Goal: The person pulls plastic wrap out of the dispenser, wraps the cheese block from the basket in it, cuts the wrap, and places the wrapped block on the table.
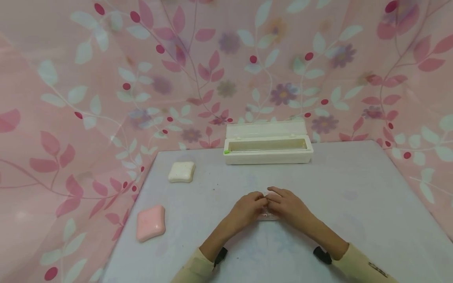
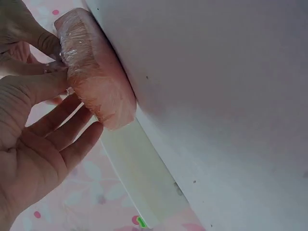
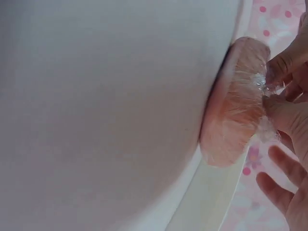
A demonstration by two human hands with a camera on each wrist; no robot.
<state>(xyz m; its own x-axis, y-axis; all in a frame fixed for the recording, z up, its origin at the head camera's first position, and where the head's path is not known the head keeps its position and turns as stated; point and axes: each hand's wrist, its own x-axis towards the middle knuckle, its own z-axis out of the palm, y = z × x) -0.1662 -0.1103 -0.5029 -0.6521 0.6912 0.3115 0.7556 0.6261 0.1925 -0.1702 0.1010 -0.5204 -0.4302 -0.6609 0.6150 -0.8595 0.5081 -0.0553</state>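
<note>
A pink soap bar wrapped in clear plastic film rests on the table between the hands; in the head view only its near edge shows below the fingers. The left hand pinches bunched film at the top of the bar between thumb and forefinger, its other fingers loosely spread by the bar's side. Facing it, the right hand pinches the film at the same place, with some fingers lifted away. The fingertips of both hands nearly meet, partly hiding the gathered film.
A long white box stands at the back with its lid raised and a green tab at its left end. At the left lie a white soap bar and an unwrapped pink soap bar. Flowered cloth hangs around the table.
</note>
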